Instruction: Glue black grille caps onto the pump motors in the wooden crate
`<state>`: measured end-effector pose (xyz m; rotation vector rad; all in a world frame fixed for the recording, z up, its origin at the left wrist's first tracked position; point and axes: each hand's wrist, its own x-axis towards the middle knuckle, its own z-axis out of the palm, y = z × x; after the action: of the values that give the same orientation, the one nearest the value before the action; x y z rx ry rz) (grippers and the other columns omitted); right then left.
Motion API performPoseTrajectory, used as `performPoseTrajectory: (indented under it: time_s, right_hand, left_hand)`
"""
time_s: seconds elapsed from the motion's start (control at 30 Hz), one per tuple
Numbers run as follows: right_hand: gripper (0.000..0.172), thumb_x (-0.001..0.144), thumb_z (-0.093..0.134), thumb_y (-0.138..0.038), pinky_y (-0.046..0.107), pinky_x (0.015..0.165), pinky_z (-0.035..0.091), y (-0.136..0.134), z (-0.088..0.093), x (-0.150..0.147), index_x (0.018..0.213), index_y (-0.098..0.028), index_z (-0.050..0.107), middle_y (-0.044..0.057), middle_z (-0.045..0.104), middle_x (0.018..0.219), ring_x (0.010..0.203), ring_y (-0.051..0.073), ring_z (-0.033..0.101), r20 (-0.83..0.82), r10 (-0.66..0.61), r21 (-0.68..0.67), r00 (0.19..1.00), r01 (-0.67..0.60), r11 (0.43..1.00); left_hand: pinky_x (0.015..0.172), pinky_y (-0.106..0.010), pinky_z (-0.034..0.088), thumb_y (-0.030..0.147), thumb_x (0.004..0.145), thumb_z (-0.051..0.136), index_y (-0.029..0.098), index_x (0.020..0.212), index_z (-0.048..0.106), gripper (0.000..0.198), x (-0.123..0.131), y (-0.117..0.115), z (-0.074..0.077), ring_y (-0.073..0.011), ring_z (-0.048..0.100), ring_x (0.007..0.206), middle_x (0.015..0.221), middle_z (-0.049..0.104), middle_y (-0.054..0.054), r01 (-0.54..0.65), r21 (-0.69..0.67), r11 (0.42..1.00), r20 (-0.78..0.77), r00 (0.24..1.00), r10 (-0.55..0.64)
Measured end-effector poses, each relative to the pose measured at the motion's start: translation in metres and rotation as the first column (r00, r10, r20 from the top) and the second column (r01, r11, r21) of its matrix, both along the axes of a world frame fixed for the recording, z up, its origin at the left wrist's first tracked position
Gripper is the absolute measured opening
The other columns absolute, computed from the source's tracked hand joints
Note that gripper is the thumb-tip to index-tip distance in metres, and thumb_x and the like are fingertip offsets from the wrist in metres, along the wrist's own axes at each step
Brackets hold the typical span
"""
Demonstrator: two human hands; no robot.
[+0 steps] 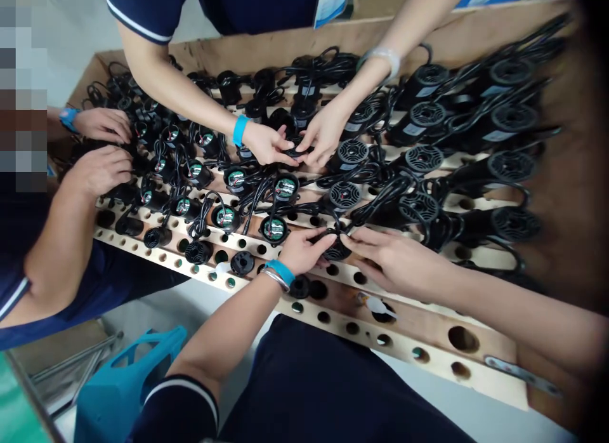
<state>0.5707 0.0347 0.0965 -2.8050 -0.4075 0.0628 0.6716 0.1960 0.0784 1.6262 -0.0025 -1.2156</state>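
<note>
My left hand, with a blue wristband, and my right hand meet on one round black part seated in the wooden perforated rack. Both hands pinch it from either side with curled fingers. Black cables run from it toward the rows of black cylindrical units with grilled caps. Units with green-labelled tops stand just left of my left hand.
Across the rack a person's two hands work on another black unit. At the left, another person's hands reach into the parts. A blue plastic stool stands below the rack's near edge. Empty holes line the near rail.
</note>
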Motion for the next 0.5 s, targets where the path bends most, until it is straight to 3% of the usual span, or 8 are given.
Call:
performPoseTrajectory:
  time_s: [0.37, 0.5]
  right_hand:
    - [0.042, 0.088, 0.040, -0.022, 0.031, 0.070, 0.052, 0.008, -0.002, -0.002, 0.127, -0.015, 0.055, 0.012, 0.063, 0.103, 0.085, 0.020, 0.063, -0.118, -0.169, 0.156, 0.979, 0.186, 0.970]
    - [0.035, 0.087, 0.044, -0.030, 0.031, 0.074, 0.051, 0.015, -0.004, 0.003, 0.112, -0.017, 0.065, 0.008, 0.068, 0.093, 0.080, 0.019, 0.063, -0.192, -0.339, 0.332, 0.921, 0.386, 0.861]
  left_hand:
    - [0.041, -0.022, 0.049, 0.038, 0.082, 0.062, 0.016, 0.110, 0.067, 0.036, 0.002, 0.003, -0.009, -0.0142, 0.063, 0.049, 0.061, 0.066, -0.001, 0.037, -0.005, 0.999, 0.172, 0.985, -0.036]
    - [0.042, -0.023, 0.050, 0.040, 0.081, 0.062, 0.015, 0.113, 0.065, 0.041, 0.004, 0.002, -0.009, -0.0158, 0.064, 0.052, 0.058, 0.065, -0.001, 0.042, 0.027, 0.999, 0.185, 0.982, -0.047]
